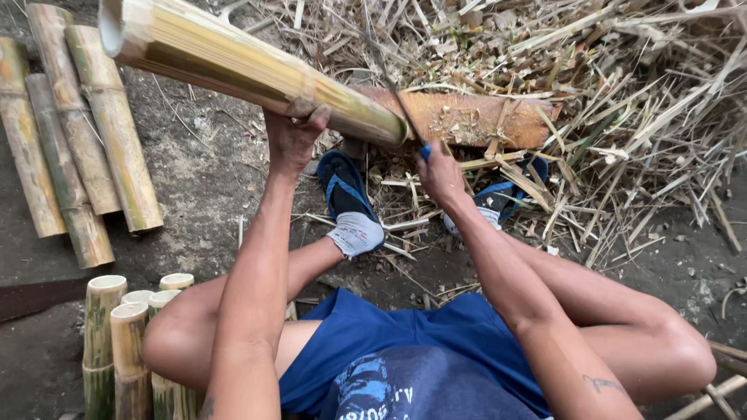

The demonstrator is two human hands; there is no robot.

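Observation:
My left hand (292,136) grips a thick yellow-green bamboo section (249,66) from below, holding it tilted up to the left. Its lower end rests on a reddish wooden block (475,118). My right hand (437,173) is shut on a knife (398,101) with a blue handle, whose dark blade stands against the bamboo's lower end. I sit on the ground with my knees spread, my feet in grey socks and blue sandals (346,194) near the block.
Several cut bamboo sections (78,140) lie on the dirt at the left. More short pieces (128,342) stand upright at the lower left. A heap of bamboo strips and shavings (622,93) covers the ground at the upper right.

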